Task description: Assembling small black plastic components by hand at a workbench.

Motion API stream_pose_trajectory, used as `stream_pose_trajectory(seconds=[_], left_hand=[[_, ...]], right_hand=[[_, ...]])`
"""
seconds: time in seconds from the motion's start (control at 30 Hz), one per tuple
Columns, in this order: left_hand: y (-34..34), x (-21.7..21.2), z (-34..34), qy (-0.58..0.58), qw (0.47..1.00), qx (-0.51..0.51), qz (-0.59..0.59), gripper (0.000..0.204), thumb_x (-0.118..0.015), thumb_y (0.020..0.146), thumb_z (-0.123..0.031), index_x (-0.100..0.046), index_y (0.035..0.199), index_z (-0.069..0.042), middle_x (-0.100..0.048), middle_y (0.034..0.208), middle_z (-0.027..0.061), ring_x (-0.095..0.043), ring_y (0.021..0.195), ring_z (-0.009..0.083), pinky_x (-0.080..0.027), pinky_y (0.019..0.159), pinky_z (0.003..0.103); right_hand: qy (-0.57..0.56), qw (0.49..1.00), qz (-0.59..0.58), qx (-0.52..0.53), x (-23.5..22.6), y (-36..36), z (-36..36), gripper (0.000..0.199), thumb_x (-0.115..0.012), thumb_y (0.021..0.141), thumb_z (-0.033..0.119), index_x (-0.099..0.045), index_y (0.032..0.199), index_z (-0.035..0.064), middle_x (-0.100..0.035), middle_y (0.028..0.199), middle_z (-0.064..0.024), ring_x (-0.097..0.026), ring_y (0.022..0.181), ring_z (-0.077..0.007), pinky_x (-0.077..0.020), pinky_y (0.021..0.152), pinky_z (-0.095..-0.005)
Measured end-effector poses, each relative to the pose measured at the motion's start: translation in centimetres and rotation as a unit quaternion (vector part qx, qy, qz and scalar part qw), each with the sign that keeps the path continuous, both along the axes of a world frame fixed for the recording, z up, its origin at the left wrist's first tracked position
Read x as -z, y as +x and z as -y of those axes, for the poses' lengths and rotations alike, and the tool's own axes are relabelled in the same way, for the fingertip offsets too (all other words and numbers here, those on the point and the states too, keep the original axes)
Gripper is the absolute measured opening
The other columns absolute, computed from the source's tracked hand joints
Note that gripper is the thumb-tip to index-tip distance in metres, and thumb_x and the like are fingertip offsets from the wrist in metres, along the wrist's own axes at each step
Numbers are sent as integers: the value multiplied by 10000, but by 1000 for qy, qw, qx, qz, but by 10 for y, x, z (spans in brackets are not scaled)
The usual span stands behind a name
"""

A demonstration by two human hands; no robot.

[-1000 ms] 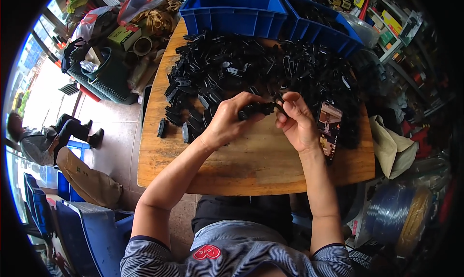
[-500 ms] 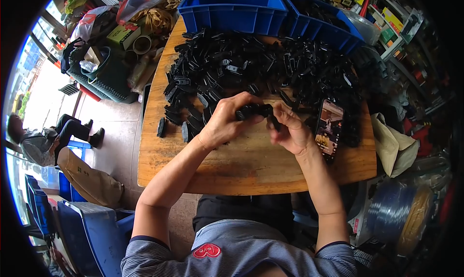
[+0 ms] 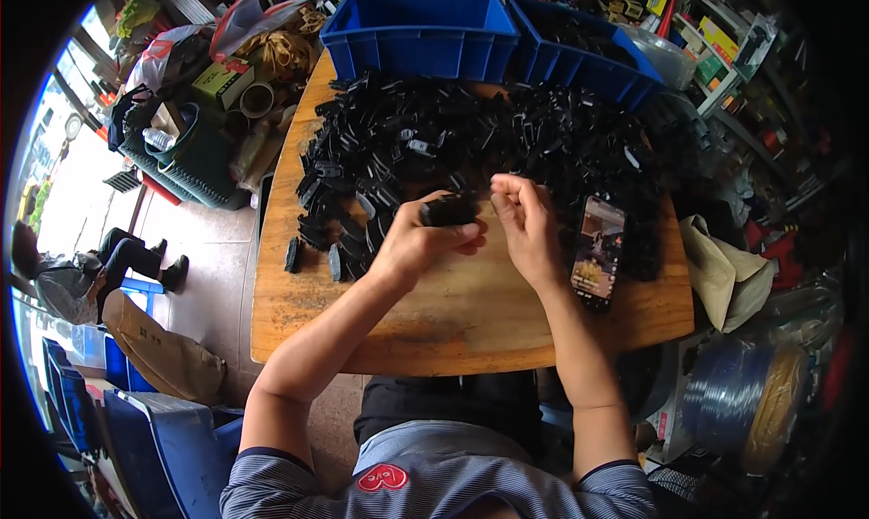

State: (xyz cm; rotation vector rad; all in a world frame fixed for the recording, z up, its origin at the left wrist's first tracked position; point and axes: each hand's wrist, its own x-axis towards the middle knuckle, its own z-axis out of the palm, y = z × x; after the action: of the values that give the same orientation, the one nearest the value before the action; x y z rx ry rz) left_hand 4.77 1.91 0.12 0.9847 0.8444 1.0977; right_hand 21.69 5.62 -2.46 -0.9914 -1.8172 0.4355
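Note:
My left hand (image 3: 409, 247) is closed around a small black plastic part (image 3: 449, 211), thumb pressed along its near side. A short gap to the right, my right hand (image 3: 528, 222) is raised over the table with its fingers loosely bent and thumb slightly apart; nothing shows between them. Beyond both hands lies a wide heap of black plastic parts (image 3: 398, 125), some with greyish faces. The exact kind of the held part is too dark to make out.
The wooden table (image 3: 471, 329) has a lit phone (image 3: 598, 247) beside my right forearm. Two blue bins, one left (image 3: 421, 53) and one right (image 3: 588, 66), stand at the far edge. A seated person (image 3: 68, 279) is at the left. A wrapped coil (image 3: 738, 401) sits at the lower right.
My right hand has come away from the black part, turned and moved up slightly; the dark piece by its fingers no longer shows. My left hand keeps hold. The whole view has shifted slightly.

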Motion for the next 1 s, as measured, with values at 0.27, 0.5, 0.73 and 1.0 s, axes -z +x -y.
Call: stream_pose_trajectory(seconds=[0.27,0.5,0.73,1.0], left_hand=[[36,-7,-140,-100,983,50,144,173,-658,793,-117,-596,909,-5,-627,865,88,-610,812,176,-513,755,292],[160,-151,-290,14,988,-92,120,571,-623,768,-350,-438,1248,-104,-484,1213,168,-419,1183,345,-332,961,539],[88,-75,-236,301,901,44,-309,363,-661,773,-229,-608,1092,-65,-636,971,74,-585,920,187,-455,781,303],[-47,-11,-75,295,799,-76,-519,126,-658,755,-177,-655,827,-75,-635,741,29,-602,704,137,-472,680,269]], right_hand=[[39,934,333,121,22,12,-1,368,-660,723,143,-546,1071,97,-552,927,-71,-490,918,-266,-368,772,-413],[45,941,325,80,24,0,8,300,-601,752,110,-544,1043,63,-532,892,-79,-469,904,-268,-349,774,-410],[52,928,351,109,42,7,-6,344,-656,699,125,-525,1015,91,-559,867,-82,-501,896,-268,-383,753,-426],[5,948,303,94,11,14,-3,203,-641,707,107,-574,896,75,-585,895,-93,-524,854,-278,-381,750,-417]])
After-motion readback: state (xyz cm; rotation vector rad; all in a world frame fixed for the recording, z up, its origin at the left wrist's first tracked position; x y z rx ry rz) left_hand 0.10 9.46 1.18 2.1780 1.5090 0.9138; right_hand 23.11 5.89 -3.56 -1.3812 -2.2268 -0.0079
